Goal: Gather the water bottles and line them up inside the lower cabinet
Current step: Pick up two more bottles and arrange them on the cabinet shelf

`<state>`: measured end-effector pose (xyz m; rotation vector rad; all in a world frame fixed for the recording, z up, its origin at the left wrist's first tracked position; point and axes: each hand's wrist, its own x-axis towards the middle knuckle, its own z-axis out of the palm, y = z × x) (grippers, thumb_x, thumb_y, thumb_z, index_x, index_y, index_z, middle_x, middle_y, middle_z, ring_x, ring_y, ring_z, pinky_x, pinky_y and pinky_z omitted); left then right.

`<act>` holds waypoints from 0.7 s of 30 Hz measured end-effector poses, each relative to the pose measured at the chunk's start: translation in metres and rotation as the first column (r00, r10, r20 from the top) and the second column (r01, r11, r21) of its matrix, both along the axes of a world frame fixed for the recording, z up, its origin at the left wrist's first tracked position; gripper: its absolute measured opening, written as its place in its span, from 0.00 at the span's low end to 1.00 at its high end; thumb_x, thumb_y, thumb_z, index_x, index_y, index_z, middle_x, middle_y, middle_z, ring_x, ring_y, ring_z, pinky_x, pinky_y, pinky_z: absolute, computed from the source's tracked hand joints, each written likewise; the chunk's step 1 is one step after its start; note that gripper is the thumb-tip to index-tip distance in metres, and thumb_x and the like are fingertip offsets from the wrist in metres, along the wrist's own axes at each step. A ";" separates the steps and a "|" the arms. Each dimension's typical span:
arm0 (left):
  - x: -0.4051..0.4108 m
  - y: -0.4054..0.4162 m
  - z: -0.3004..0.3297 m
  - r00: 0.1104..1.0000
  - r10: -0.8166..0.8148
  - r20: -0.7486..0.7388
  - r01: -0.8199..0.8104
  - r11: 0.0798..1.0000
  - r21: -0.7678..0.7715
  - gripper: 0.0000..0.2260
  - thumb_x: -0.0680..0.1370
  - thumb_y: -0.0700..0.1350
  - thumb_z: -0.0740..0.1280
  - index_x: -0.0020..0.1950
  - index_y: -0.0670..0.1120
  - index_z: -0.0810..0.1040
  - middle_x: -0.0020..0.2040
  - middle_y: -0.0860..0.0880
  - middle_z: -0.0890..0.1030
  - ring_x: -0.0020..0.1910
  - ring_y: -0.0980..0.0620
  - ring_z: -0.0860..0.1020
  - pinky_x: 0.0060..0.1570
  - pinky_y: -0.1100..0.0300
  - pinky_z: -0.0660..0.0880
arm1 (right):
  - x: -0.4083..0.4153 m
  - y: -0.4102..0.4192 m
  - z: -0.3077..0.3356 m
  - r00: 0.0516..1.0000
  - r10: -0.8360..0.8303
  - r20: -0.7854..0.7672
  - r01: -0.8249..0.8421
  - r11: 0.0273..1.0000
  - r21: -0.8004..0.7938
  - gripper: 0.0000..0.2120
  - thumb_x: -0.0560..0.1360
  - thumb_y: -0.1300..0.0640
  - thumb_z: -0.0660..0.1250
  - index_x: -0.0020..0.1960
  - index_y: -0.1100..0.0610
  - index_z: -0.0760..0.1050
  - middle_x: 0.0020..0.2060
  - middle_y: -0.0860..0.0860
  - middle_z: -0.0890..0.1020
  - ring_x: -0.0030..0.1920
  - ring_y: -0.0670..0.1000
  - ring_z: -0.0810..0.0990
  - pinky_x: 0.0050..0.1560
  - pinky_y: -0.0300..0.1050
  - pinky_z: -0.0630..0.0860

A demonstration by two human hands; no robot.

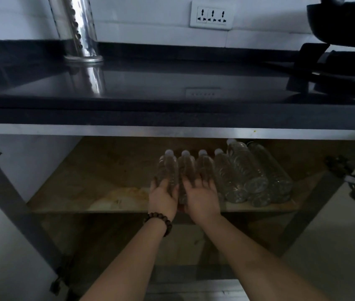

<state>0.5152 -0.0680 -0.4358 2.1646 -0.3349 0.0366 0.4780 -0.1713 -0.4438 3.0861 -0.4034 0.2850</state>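
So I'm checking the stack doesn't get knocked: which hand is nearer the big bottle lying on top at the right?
Right. The right hand is just left of the big bottle; the left hand is farther left.

Upper left, a shiny steel cylinder [75,29] stands on the dark glossy surface [172,83]. Top centre, a white wall socket [212,15]; upper right, a black pan [343,20] on a stove [345,66].
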 end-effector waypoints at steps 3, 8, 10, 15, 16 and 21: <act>0.000 0.000 0.002 1.000 -0.002 -0.030 0.002 1.000 0.002 0.15 0.80 0.47 0.62 0.66 0.50 0.74 0.74 0.42 0.61 0.70 0.45 0.66 0.65 0.59 0.64 | 0.000 0.006 0.000 0.999 -0.024 0.034 0.023 0.999 0.023 0.40 0.72 0.45 0.68 0.77 0.54 0.51 0.70 0.63 0.64 0.71 0.61 0.64 0.74 0.55 0.54; 0.000 0.002 0.002 0.999 -0.023 -0.036 0.024 1.000 0.015 0.16 0.80 0.48 0.62 0.67 0.49 0.73 0.75 0.42 0.60 0.70 0.44 0.66 0.65 0.58 0.64 | 0.000 0.006 0.013 0.987 -0.047 0.156 0.016 0.980 0.198 0.31 0.74 0.52 0.66 0.74 0.55 0.60 0.70 0.59 0.64 0.67 0.61 0.67 0.69 0.53 0.65; 0.001 0.002 0.003 0.998 -0.031 -0.050 0.032 0.999 0.023 0.16 0.80 0.49 0.62 0.67 0.51 0.72 0.75 0.44 0.60 0.70 0.45 0.66 0.65 0.57 0.65 | -0.006 0.003 0.018 0.979 -0.042 0.199 -0.009 0.968 0.251 0.32 0.74 0.51 0.67 0.74 0.54 0.60 0.72 0.57 0.63 0.69 0.59 0.65 0.69 0.51 0.65; 0.004 -0.001 0.001 0.991 -0.116 -0.070 0.118 0.993 0.025 0.17 0.79 0.49 0.63 0.68 0.51 0.72 0.75 0.43 0.61 0.69 0.44 0.67 0.67 0.54 0.67 | -0.031 -0.014 0.022 0.938 -0.010 0.347 -0.083 0.964 0.253 0.35 0.71 0.53 0.71 0.75 0.52 0.61 0.73 0.55 0.63 0.72 0.57 0.62 0.72 0.52 0.63; 0.003 -0.004 0.001 0.988 -0.137 -0.076 0.139 0.990 0.023 0.16 0.79 0.49 0.63 0.68 0.51 0.72 0.74 0.43 0.62 0.68 0.44 0.69 0.66 0.54 0.68 | -0.034 -0.019 0.024 0.929 -0.019 0.369 -0.077 0.966 0.245 0.36 0.71 0.53 0.71 0.75 0.52 0.60 0.73 0.55 0.63 0.72 0.57 0.62 0.73 0.51 0.62; -0.002 -0.028 0.002 0.945 -0.288 -0.157 0.300 0.953 0.051 0.17 0.80 0.49 0.60 0.70 0.55 0.69 0.75 0.45 0.58 0.70 0.44 0.65 0.68 0.51 0.67 | -0.044 -0.049 0.030 0.942 -0.074 0.327 -0.014 0.965 0.261 0.37 0.72 0.52 0.71 0.76 0.50 0.57 0.74 0.53 0.61 0.73 0.55 0.60 0.74 0.49 0.60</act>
